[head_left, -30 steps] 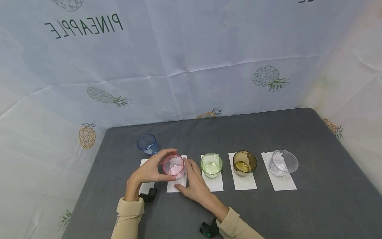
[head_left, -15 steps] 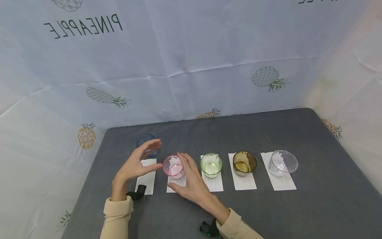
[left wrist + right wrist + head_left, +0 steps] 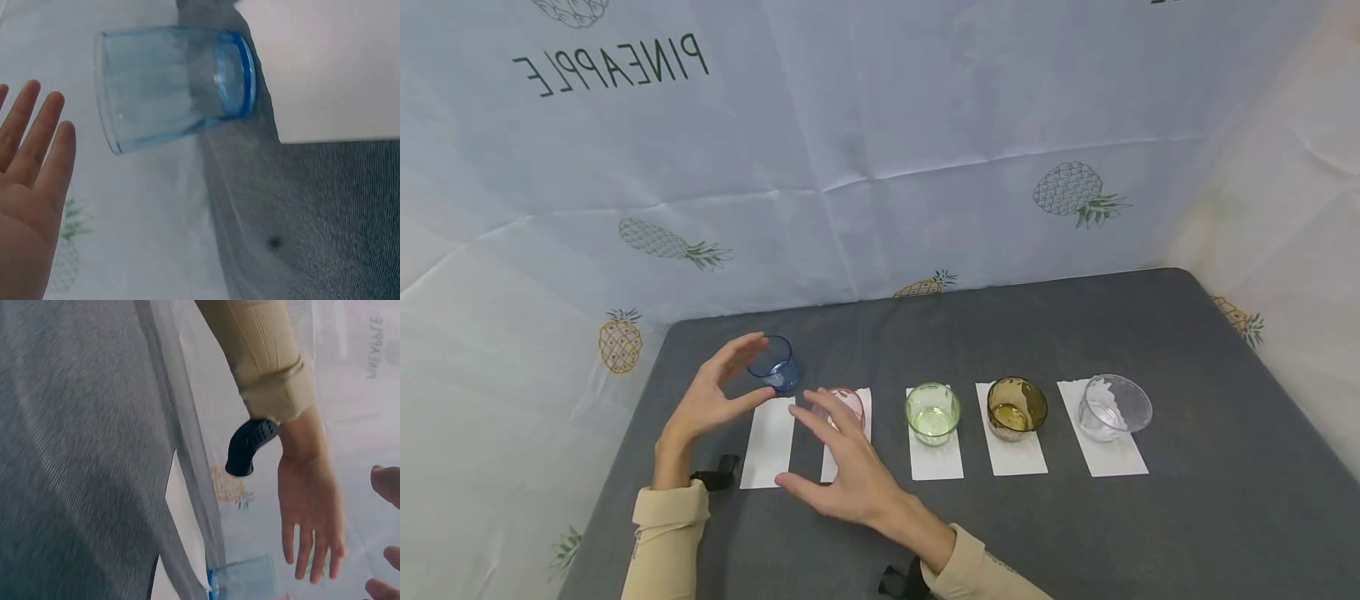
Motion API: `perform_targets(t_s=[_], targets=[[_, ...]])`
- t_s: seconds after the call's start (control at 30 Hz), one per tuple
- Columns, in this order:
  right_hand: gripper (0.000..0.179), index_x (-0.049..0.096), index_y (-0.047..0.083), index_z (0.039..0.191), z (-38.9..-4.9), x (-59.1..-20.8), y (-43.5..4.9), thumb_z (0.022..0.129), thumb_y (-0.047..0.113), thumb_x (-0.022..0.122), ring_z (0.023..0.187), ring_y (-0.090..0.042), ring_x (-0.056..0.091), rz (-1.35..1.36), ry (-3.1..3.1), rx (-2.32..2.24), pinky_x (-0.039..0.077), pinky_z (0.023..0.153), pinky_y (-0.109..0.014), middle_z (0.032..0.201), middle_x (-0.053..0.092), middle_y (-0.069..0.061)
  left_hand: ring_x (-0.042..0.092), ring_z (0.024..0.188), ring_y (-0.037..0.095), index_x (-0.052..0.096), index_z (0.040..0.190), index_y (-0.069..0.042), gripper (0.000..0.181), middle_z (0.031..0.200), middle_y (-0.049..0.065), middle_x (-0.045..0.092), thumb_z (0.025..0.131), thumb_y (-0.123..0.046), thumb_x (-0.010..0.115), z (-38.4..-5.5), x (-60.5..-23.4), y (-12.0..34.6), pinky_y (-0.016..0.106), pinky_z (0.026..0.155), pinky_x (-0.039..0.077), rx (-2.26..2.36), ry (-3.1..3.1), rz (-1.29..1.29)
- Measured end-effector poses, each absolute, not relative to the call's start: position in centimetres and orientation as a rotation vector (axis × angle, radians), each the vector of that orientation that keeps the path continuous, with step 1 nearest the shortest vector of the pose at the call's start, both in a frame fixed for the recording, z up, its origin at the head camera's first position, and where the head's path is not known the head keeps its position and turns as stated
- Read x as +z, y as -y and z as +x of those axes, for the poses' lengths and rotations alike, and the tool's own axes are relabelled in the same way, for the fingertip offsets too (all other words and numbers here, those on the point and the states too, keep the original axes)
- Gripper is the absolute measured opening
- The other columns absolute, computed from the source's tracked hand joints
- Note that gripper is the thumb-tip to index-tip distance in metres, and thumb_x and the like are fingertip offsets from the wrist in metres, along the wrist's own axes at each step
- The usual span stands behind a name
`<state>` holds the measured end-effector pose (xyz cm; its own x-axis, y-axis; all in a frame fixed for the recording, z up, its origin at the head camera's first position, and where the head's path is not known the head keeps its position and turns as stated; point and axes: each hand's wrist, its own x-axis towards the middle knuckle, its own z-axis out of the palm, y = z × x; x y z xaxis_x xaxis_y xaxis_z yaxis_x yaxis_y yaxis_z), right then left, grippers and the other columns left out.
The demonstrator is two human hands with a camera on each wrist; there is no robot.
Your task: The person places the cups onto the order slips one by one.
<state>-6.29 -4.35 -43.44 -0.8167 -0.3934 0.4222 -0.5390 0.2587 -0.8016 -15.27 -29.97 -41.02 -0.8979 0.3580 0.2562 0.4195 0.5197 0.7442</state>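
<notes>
A blue glass stands upright behind the leftmost white paper. My left hand is beside it, thumb and fingers spread wide and holding nothing; in the left wrist view the glass shows apart from the fingers. My right hand is over the second paper, its fingers spread and nothing held. Behind those fingers a pink glass is partly hidden. In the right wrist view my left hand appears with fingers extended, above the blue glass.
To the right, a green glass, an amber-brown glass and a clear glass each stand on a white paper. The grey table backs onto a white curtain printed with pineapples.
My left hand has let go of the pink glass and moved left to the blue glass. My right hand has also come away from the pink glass, shifting left and toward me.
</notes>
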Motion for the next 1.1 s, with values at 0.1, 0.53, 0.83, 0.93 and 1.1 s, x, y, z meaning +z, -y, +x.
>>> perform_targets(t_s=[0.1, 0.53, 0.83, 0.93, 1.1], targets=[[0.076, 0.052, 0.015, 0.150, -6.2, -43.4, 5.2, 0.083, 0.030, 0.085, 0.154, -0.027, 0.034, 0.936, 2.357, 1.570, 0.042, 0.120, -0.046, 0.161, 0.040, -0.007, 0.045, 0.135, -0.011, 0.043, 0.154, -0.014, 0.081, 0.151, 0.022, 0.051, 0.084, 0.002, 0.080, -15.8, -41.3, 30.5, 0.006, 0.112, 0.034, -1.359, 2.660, -0.679], [0.070, 0.051, 0.014, 0.149, -5.7, -44.4, 8.1, 0.088, 0.034, 0.080, 0.151, -0.025, 0.039, 1.086, 2.356, 1.395, 0.043, 0.119, -0.042, 0.158, 0.043, -0.008, 0.044, 0.145, 0.007, 0.039, 0.157, -0.011, 0.083, 0.157, 0.020, 0.045, 0.085, -0.006, 0.081, -17.0, -41.6, 31.7, 0.005, 0.113, 0.031, -1.359, 2.748, -0.606], [0.070, 0.047, 0.018, 0.152, -6.0, -46.2, 9.5, 0.092, 0.044, 0.072, 0.151, -0.027, 0.040, 1.057, 2.500, 1.227, 0.046, 0.116, -0.039, 0.162, 0.039, -0.007, 0.033, 0.150, 0.043, 0.033, 0.159, -0.010, 0.088, 0.163, 0.018, 0.036, 0.086, -0.010, 0.081, -17.7, -42.9, 31.9, 0.063, 0.121, 0.028, -1.343, 2.819, -0.550], [0.070, 0.047, 0.016, 0.152, -6.2, -46.8, 9.8, 0.093, 0.044, 0.071, 0.151, -0.030, 0.039, 1.043, 2.534, 1.176, 0.045, 0.118, -0.040, 0.162, 0.038, -0.010, 0.031, 0.152, 0.044, 0.032, 0.160, -0.010, 0.089, 0.163, 0.019, 0.033, 0.086, -0.010, 0.081, -18.0, -43.3, 32.0, 0.065, 0.121, 0.027, -1.347, 2.829, -0.540], [0.071, 0.048, 0.013, 0.152, -6.7, -48.0, 10.3, 0.092, 0.044, 0.072, 0.150, -0.034, 0.041, 1.029, 2.577, 1.100, 0.044, 0.119, -0.042, 0.160, 0.039, -0.018, 0.029, 0.152, 0.044, 0.029, 0.161, -0.009, 0.091, 0.164, 0.022, 0.033, 0.086, -0.010, 0.081, -18.4, -43.9, 31.9, 0.065, 0.122, 0.026, -1.355, 2.838, -0.518]])
